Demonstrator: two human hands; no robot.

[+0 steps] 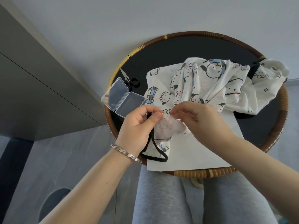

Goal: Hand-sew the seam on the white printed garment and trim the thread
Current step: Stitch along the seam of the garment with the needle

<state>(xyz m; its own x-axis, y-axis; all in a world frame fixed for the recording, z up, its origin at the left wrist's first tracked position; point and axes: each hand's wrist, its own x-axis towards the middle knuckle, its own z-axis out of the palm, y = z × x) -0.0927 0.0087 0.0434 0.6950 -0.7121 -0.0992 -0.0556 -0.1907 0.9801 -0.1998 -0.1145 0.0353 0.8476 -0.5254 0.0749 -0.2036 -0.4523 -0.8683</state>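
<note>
Pale floor and a grey cabinet side frame the round tray table, its black top ringed by a woven rattan rim, standing just ahead of the person's knees. White paper lies across the near half of the table. Over it sprawls the white printed garment, bunched toward the far right, with one corner lifted off the paper between the hands. It looks light, soft and floppy cloth that folds and slips easily, so it is best taken close beside the seam, pinched taut between both hands. A black strap loops down from the held corner. The left hand is closed around that corner, thumb pressing the fabric; the right hand pinches the cloth edge with its fingertips, probably at the needle, which is too small to see. An open clear plastic box sits at the table's left, small scissors just beyond it.
</note>
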